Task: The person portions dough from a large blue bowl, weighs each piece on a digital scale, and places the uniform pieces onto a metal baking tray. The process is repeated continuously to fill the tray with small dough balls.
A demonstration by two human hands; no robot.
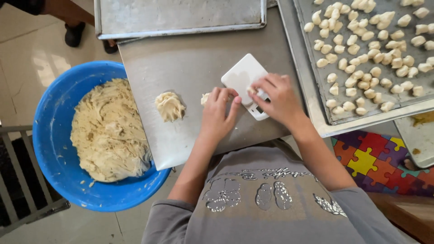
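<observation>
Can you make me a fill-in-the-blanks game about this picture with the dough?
1. The big bowl holding the dough is ____.
2. The right hand rests on a small ____ kitchen scale.
3. The little dough pieces lie on a metal ____.
4. The left hand touches a small lump of ____.

Missing words: blue; white; tray; dough

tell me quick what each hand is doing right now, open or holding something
Left hand: fingers curled on a small piece of dough on the metal table.
Right hand: fingertips pinching a dough bit over the white scale.
</observation>
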